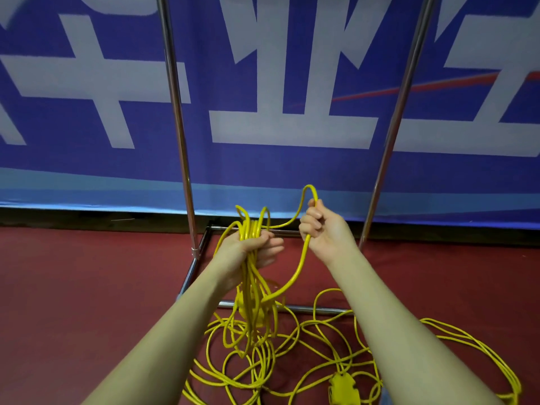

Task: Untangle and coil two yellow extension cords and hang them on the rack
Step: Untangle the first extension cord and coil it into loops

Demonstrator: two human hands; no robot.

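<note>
The left hand (257,247) grips a bundle of gathered loops (252,229) of yellow extension cord, fingers curled round them, in front of the rack (178,118) and just above its base rail; the loops run roughly up and down, their tops poking above the fist towards the rack's upper part and their tails hanging down past the wrist; the right hand (320,228) sits just beside the left, nearer the rack's right upright, and holds a single strand (304,252) in its closed fingers; that strand arches over the top of the hand, dips across to the bundle, and below the hand drops down and leftwards to the hanging loops; the rest of the cord lies as a loose tangle (292,355) on the red floor (73,282), on the near side of the rack's base, spreading out to the right; two yellow socket blocks show, one (248,311) hanging behind the loops near the base rail, one (343,388) lying in the tangle nearer the person; how many cords make up the tangle is hard to tell, probably two; the rack shows two uprights before a blue banner (292,176).
</note>
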